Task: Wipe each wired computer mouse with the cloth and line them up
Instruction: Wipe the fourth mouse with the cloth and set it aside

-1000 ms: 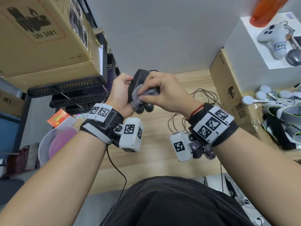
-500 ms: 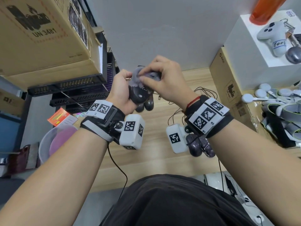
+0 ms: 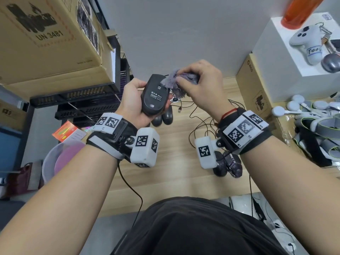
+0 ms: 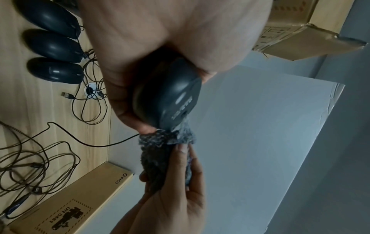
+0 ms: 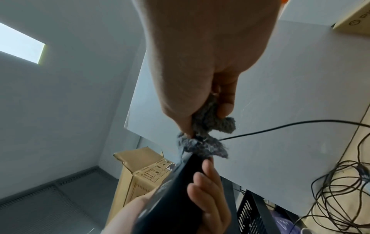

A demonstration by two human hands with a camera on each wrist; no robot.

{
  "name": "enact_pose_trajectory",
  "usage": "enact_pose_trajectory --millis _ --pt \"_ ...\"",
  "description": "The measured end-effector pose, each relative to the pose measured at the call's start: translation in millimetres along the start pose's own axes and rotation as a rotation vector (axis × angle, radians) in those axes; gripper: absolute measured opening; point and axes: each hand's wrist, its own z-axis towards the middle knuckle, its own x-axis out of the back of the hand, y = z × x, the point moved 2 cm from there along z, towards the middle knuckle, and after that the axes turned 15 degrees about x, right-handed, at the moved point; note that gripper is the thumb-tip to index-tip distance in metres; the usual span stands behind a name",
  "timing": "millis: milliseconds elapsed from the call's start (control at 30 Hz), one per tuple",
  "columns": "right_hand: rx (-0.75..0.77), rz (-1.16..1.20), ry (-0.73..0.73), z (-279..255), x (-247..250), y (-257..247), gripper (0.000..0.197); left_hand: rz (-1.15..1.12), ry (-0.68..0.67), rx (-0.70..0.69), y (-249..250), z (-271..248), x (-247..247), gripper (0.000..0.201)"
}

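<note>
My left hand (image 3: 135,102) grips a black wired mouse (image 3: 155,94) above the wooden desk (image 3: 176,168), its labelled underside turned up toward me. My right hand (image 3: 198,83) pinches a bunched grey cloth (image 3: 173,82) against the front end of that mouse. The same mouse (image 4: 170,98) and cloth (image 4: 166,158) show in the left wrist view, and again in the right wrist view as mouse (image 5: 176,186) and cloth (image 5: 208,134). Three black mice (image 4: 54,45) lie side by side on the desk. Two more dark mice (image 3: 228,165) lie under my right wrist.
Tangled mouse cables (image 3: 200,115) spread over the desk centre and right. Cardboard boxes (image 3: 46,37) and black trays (image 3: 77,100) stand at the left. A Pico box (image 3: 257,89), a white box with a game controller (image 3: 309,43) and headset gear (image 3: 316,129) crowd the right side.
My left hand has turned the mouse over, so its underside now faces up. My right hand with the cloth has moved from the mouse's body to its front end.
</note>
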Motion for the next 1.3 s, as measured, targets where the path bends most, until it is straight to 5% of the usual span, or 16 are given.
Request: enact_pose_trajectory --millis 167,300,433,567,667,767,833,900,1067,1233,1300 --pt "0.11 0.166 -0.203 -11.3 -8.6 -21.4 0.013 0.041 -0.041 -0.02 0.5 1.0 -2.3 0.049" --pt "0.019 0.066 -0.016 -3.8 -7.6 -12.3 0.01 0.104 -0.047 -0.003 -3.5 1.7 -5.1 0.055" --pt "0.165 0.154 -0.194 -10.9 -16.5 -27.9 0.012 0.095 -0.073 0.002 -1.8 0.2 -4.9 0.043" --pt "0.007 0.011 -0.066 2.8 -11.6 -9.7 0.013 0.165 -0.055 0.01 -7.1 -1.0 -5.2 0.045" --pt "0.053 0.022 -0.103 2.4 -19.4 -15.6 0.018 0.123 -0.026 -0.033 -5.6 0.6 -8.5 0.05" --pt "0.198 0.098 -0.223 -6.5 -24.4 -33.8 0.017 0.087 -0.038 -0.02 -2.4 -1.0 -8.3 0.079" --pt "0.28 0.17 -0.377 -11.8 -23.9 -41.4 0.015 0.224 0.01 -0.002 -1.6 -0.9 -4.5 0.106" --pt "0.296 0.197 -0.498 -10.8 -21.3 -43.4 0.015 0.348 0.051 -0.013 -1.4 -0.2 -1.2 0.113" --pt "0.093 -0.011 -0.278 11.2 -18.4 -22.2 0.017 0.336 -0.059 -0.033 -7.9 8.9 -8.7 0.122" --pt "0.202 0.158 -0.479 0.8 -19.6 -30.6 0.015 0.295 -0.045 0.002 -4.3 15.8 0.9 0.13" --pt "0.142 0.162 -0.415 4.8 -18.6 -21.8 0.016 0.366 -0.028 -0.027 -4.2 18.7 0.8 0.125"
